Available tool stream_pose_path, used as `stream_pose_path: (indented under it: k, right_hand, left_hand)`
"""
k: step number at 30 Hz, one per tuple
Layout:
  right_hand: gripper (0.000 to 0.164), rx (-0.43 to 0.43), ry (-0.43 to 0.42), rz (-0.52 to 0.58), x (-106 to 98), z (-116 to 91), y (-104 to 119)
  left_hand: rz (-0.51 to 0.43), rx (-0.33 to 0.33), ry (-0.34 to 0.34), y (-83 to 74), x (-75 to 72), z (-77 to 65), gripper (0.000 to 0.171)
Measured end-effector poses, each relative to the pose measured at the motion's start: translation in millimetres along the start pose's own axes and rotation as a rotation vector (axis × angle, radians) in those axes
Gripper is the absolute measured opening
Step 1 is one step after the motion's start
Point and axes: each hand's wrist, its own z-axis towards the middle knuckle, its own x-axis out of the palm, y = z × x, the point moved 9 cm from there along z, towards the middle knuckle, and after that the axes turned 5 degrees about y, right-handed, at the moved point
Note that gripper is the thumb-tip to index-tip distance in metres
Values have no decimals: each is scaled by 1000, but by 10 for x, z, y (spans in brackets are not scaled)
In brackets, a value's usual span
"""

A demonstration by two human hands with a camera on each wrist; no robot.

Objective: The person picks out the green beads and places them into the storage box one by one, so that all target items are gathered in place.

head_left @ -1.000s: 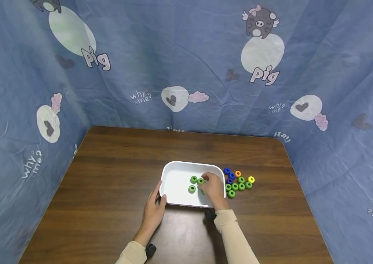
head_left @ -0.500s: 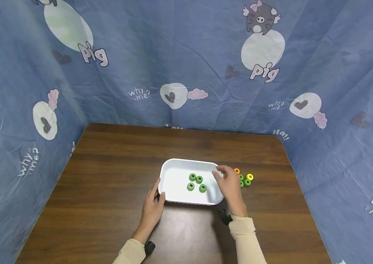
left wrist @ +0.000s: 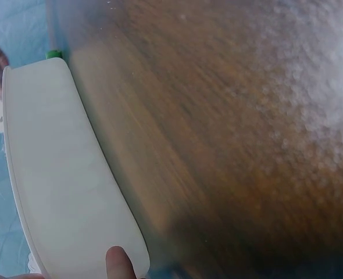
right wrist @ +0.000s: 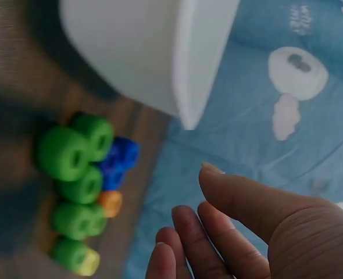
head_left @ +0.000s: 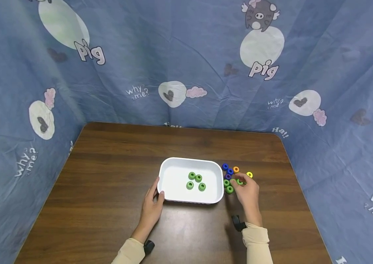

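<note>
A white tray (head_left: 173, 183) lies on the table with several green ring-shaped beads (head_left: 202, 189) inside. My left hand (head_left: 151, 209) rests against the tray's left end, its thumb (left wrist: 119, 264) touching the outer wall. To the right of the tray my right hand (head_left: 248, 192) hovers over a cluster of beads, thumb and fingers spread apart. The right wrist view shows a gap between its fingertips and the green beads (right wrist: 63, 157). Blue beads (head_left: 225, 167), an orange bead (head_left: 236, 169) and a yellow bead (head_left: 250, 174) lie in that cluster, partly hidden by the hand.
The dark wooden table (head_left: 123, 157) extends around the tray. Behind and beside it hangs a blue printed cloth (head_left: 179, 47). A black wrist device (head_left: 238, 223) sits on my right wrist, with another black device (head_left: 148, 247) on my left.
My right hand has let go of a green bead in the tray and moved right, to above the bead cluster. My left hand stays at the tray's left end.
</note>
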Motion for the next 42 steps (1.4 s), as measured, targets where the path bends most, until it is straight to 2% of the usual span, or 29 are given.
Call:
stream_pose_path:
  k: [6, 14, 22, 30, 42]
  right_hand:
    - [34, -1, 7, -34, 101, -17, -247]
    - [35, 40, 23, -14, 212, -68, -467]
    - [38, 17, -20, 5, 299, -80, -544]
    - [37, 11, -23, 18, 379, -97, -592]
    - [38, -22, -105, 2, 409, -111, -591]
  left_hand:
    - [2, -2, 4, 5, 6, 12, 59]
    - [3, -5, 6, 13, 15, 12, 59]
    - [-5, 10, 9, 16, 9, 9, 59]
    - [5, 5, 16, 29, 18, 7, 59]
    - [7, 3, 8, 23, 2, -7, 59]
